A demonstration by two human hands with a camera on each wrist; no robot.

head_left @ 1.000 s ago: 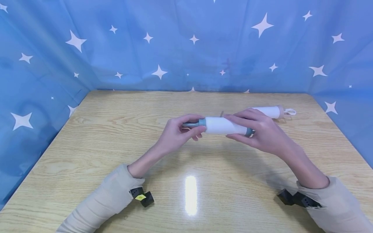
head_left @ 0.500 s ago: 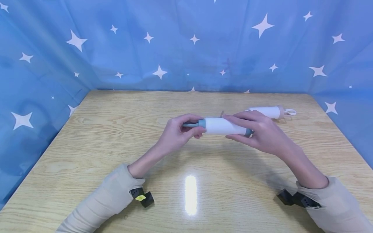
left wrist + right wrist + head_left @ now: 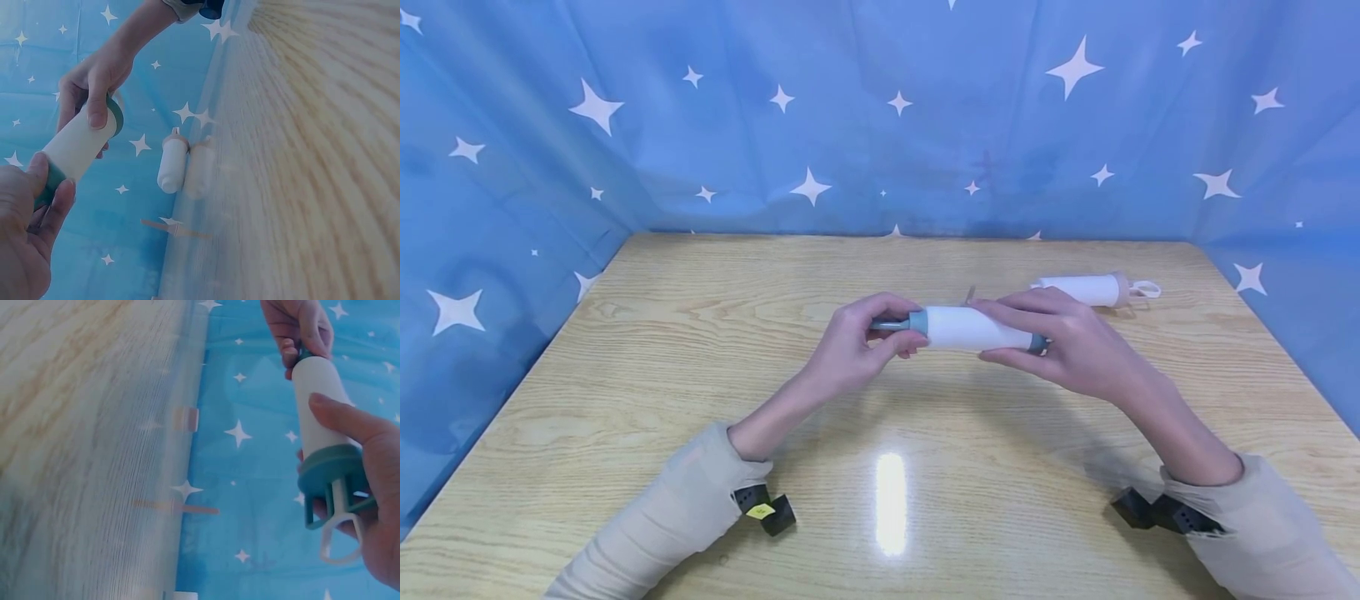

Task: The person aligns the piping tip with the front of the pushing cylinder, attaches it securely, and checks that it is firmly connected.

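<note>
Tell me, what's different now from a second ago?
Very little: the white tube has dipped slightly in the head view. The left fingers and right fingers still hold it, nothing newly gripped or let go. The other tube stayed put on the table.

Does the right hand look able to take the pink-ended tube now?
Probably not yet: the right hand holds the teal-ended tube. If freed, it likely could, since the pink-ended tube lies close beyond it.
</note>
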